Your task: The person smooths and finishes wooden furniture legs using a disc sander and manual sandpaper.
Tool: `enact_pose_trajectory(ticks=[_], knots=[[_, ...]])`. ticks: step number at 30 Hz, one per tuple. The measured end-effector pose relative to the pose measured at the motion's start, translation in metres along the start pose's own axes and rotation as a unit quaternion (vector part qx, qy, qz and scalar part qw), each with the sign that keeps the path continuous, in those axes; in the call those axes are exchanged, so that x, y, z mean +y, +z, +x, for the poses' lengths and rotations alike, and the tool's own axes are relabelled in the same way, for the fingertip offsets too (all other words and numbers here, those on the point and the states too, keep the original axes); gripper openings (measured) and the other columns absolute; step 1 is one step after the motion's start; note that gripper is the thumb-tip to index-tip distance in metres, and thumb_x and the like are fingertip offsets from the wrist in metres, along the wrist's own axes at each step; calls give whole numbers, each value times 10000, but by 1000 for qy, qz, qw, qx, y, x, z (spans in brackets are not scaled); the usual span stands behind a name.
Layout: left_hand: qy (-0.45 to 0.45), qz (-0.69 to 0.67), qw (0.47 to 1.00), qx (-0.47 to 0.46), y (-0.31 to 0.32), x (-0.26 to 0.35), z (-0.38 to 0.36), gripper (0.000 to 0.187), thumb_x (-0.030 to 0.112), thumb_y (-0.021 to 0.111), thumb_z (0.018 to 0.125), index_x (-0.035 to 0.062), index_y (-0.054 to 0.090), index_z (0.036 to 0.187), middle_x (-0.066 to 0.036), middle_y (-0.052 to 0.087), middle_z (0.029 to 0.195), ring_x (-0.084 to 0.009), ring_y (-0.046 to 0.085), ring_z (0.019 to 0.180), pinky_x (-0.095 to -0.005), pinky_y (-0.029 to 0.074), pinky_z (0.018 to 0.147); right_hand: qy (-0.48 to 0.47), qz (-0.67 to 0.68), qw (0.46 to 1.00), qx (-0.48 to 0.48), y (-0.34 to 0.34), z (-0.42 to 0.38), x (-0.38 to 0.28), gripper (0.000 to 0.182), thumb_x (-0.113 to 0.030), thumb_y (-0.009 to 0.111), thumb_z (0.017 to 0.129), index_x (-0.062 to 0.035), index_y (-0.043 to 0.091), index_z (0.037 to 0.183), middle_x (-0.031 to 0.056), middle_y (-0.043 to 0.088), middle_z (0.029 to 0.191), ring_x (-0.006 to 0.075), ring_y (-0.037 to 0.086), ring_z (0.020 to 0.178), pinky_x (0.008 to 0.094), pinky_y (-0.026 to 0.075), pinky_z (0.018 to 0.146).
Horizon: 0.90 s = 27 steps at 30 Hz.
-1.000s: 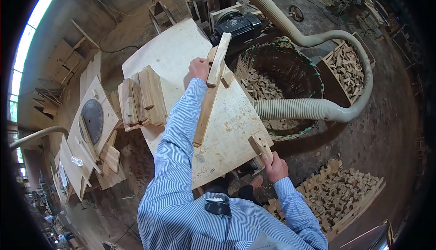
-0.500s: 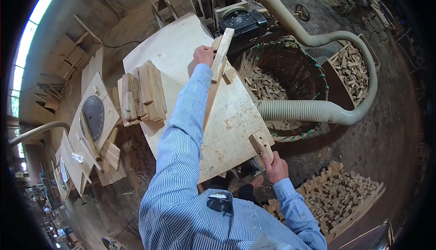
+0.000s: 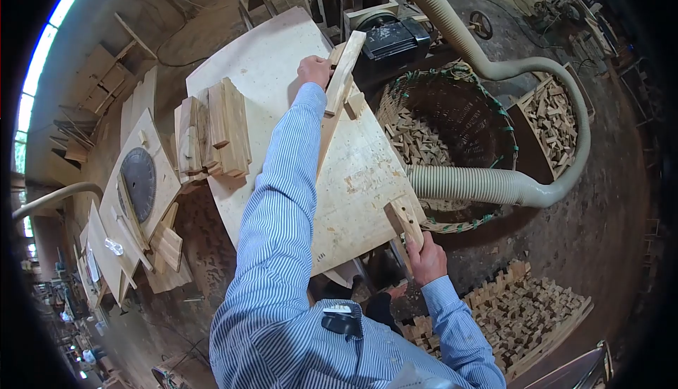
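My left hand (image 3: 313, 71) is closed at the far part of the pale plywood tabletop (image 3: 353, 209), against a wooden fence of stacked strips (image 3: 344, 74). What its fingers grip is hidden. A small wood block (image 3: 354, 105) sits beside the fence, and a long thin board (image 3: 328, 142) runs from it toward me under my left forearm. At the near right corner of the tabletop, my right hand (image 3: 428, 259) is wrapped round the lower end of a wooden bar with dark holes (image 3: 405, 221). Several short planks (image 3: 224, 131) lie stacked on the tabletop's left edge.
Right of the tabletop stands a woven basket (image 3: 487, 117) holding offcuts, with a ribbed hose (image 3: 480, 184) across it. A motor (image 3: 392, 38) is behind the fence. Cut blocks (image 3: 526, 315) fill the floor at lower right. A round saw blade (image 3: 138, 184) lies on a board at left.
The whole view has shifted slightly, with the tabletop moving a little up and left. Both hands keep their places against the fence and the holed bar.
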<state>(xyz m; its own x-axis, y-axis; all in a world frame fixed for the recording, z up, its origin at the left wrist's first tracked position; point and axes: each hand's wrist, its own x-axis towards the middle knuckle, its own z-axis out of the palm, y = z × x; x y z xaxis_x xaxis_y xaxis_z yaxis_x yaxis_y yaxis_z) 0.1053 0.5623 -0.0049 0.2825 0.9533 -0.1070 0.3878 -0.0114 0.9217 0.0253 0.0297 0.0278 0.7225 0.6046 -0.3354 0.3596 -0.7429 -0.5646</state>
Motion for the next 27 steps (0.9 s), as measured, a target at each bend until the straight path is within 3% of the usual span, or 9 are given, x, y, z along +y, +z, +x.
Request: enact_pose_trajectory(ticks=[6, 8, 11, 18, 22, 27], knots=[[50, 38, 998, 31, 8, -15, 42, 144, 161, 825, 871, 19, 808, 849, -99, 792, 774, -161, 759, 702, -324, 615, 709, -14, 6, 1000, 25, 10, 21, -8, 476, -496, 573, 1049, -26, 624, 1105, 324, 718, 879, 542, 698, 859, 633, 533, 764], [60, 108, 992, 27, 7, -10, 50, 204, 224, 771, 881, 33, 829, 919, -169, 814, 960, -329, 791, 930, -417, 597, 953, -6, 8, 1000, 15, 12, 26, -12, 472, -499, 567, 1051, -31, 618, 1090, 324, 719, 896, 543, 696, 876, 630, 528, 787], [59, 121, 990, 39, 10, -9, 47, 217, 241, 773, 880, 44, 833, 947, -184, 805, 1035, -368, 761, 1036, -438, 577, 996, -3, 15, 1000, 23, 10, 25, -12, 463, -496, 568, 1052, -37, 615, 1082, 313, 721, 904, 539, 695, 885, 624, 525, 793], [41, 81, 996, 8, 15, -23, 44, 218, 236, 785, 878, 34, 822, 950, -218, 791, 1033, -387, 754, 1025, -461, 573, 985, -4, 24, 999, 22, 4, 16, -12, 464, -487, 581, 1053, -29, 635, 1109, 313, 725, 920, 527, 701, 888, 605, 537, 787], [88, 84, 992, 31, 17, -23, 17, 222, 232, 783, 868, 11, 790, 882, -239, 779, 983, -418, 743, 977, -487, 572, 941, 18, 44, 999, 15, 0, 2, 0, 460, -479, 596, 1047, -23, 647, 1078, 300, 731, 927, 518, 707, 893, 595, 545, 786], [55, 120, 991, -10, 0, 11, 1, 320, 289, 779, 871, -19, 788, 957, -269, 771, 996, -423, 747, 1005, -475, 574, 952, 34, 19, 999, 13, -15, 4, -22, 434, -468, 619, 1038, -35, 639, 1063, 285, 731, 915, 501, 712, 880, 579, 550, 772]])
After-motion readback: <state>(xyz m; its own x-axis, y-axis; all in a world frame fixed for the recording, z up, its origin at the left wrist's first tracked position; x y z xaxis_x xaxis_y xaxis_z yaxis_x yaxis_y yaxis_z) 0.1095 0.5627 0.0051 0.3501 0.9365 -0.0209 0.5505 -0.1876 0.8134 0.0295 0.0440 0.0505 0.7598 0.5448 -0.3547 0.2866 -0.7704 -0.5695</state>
